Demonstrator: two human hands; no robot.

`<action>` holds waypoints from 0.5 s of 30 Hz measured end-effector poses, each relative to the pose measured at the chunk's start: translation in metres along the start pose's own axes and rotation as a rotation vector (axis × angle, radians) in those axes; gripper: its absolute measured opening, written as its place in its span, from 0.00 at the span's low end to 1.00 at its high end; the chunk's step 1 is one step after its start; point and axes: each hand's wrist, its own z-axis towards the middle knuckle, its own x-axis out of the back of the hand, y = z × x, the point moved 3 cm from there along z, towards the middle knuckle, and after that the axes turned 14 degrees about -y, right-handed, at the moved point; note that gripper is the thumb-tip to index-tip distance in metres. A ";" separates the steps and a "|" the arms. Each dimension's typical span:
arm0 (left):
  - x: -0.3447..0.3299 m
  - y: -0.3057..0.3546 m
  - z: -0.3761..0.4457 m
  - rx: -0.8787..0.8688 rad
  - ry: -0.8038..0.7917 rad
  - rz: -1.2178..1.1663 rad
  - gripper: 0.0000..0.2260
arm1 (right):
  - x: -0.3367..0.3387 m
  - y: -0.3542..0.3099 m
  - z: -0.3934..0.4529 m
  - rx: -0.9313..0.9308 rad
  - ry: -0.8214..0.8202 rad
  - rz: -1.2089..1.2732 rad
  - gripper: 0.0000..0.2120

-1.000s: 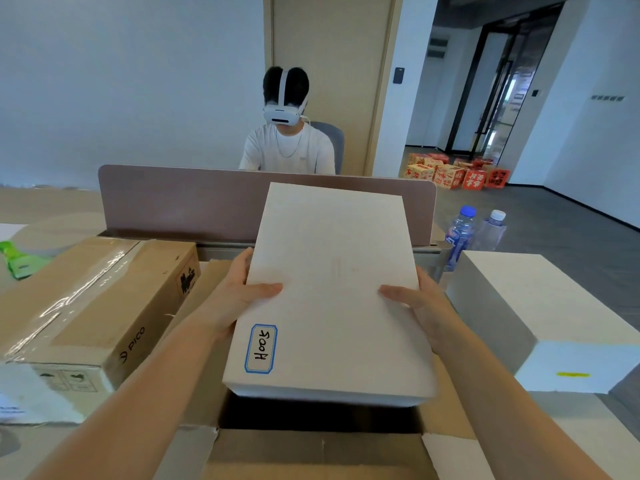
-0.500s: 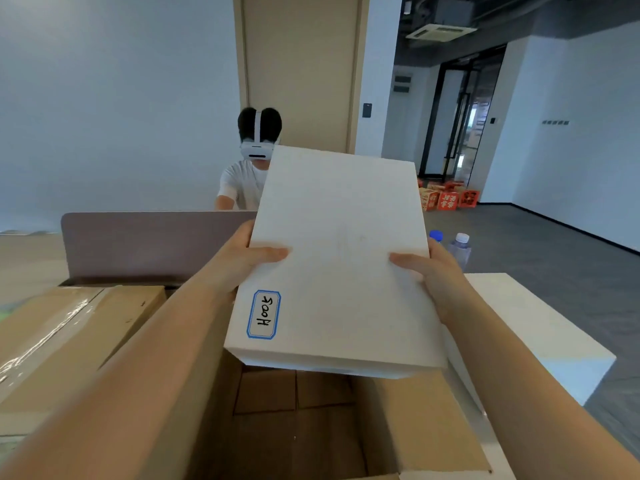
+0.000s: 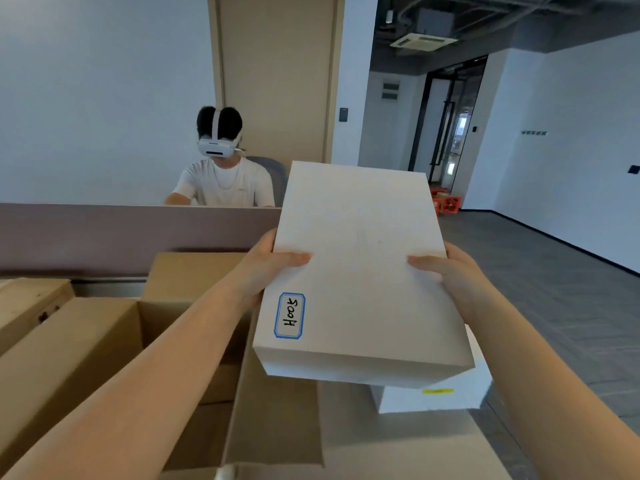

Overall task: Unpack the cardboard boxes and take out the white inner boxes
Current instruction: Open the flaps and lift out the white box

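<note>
I hold a white inner box (image 3: pixel 360 271) in the air at centre right; it carries a blue-framed handwritten label near its front left corner. My left hand (image 3: pixel 268 268) grips its left side with the thumb on top, and my right hand (image 3: pixel 450 275) grips its right side the same way. The box hangs over a second white box (image 3: pixel 450 393) with a yellow mark, which lies on the table below. The open cardboard box (image 3: pixel 194 320) stands to the lower left, its right flap (image 3: pixel 277 420) raised.
Another brown carton (image 3: pixel 31 303) lies at the far left. A mauve desk divider (image 3: pixel 131 233) runs behind the cartons, and a person wearing a white headset (image 3: pixel 221 168) sits beyond it. Grey floor opens to the right, with red boxes (image 3: pixel 446 204) far back.
Both hands have lifted the white box up out of the cardboard box and carried it to the right, so it now hangs over the second white box.
</note>
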 end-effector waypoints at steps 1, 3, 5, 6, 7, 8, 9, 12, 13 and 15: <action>-0.014 -0.006 0.008 0.007 -0.007 -0.007 0.19 | 0.015 0.002 -0.003 -0.021 0.000 -0.014 0.09; -0.039 -0.019 0.023 0.034 -0.012 -0.035 0.17 | 0.045 0.007 -0.008 -0.058 -0.001 -0.030 0.09; -0.061 -0.032 0.037 0.070 -0.035 -0.055 0.20 | 0.069 0.013 -0.011 -0.101 -0.003 -0.035 0.08; -0.070 -0.039 0.045 0.088 -0.043 -0.064 0.22 | 0.081 0.016 -0.011 -0.124 0.004 -0.028 0.08; -0.078 -0.045 0.052 0.107 -0.042 -0.079 0.23 | 0.091 0.019 -0.010 -0.149 0.015 -0.018 0.08; -0.083 -0.051 0.059 0.127 -0.037 -0.094 0.23 | 0.100 0.023 -0.009 -0.172 0.028 -0.013 0.07; -0.088 -0.056 0.066 0.146 -0.033 -0.113 0.23 | 0.108 0.026 -0.006 -0.192 0.040 -0.013 0.07; -0.095 -0.071 0.089 0.203 -0.018 -0.130 0.19 | 0.131 0.037 0.004 -0.231 0.067 -0.045 0.06; -0.098 -0.075 0.096 0.224 -0.008 -0.124 0.17 | 0.137 0.041 0.008 -0.240 0.075 -0.055 0.06; -0.099 -0.081 0.109 0.258 0.012 -0.121 0.15 | 0.147 0.046 0.016 -0.257 0.081 -0.068 0.05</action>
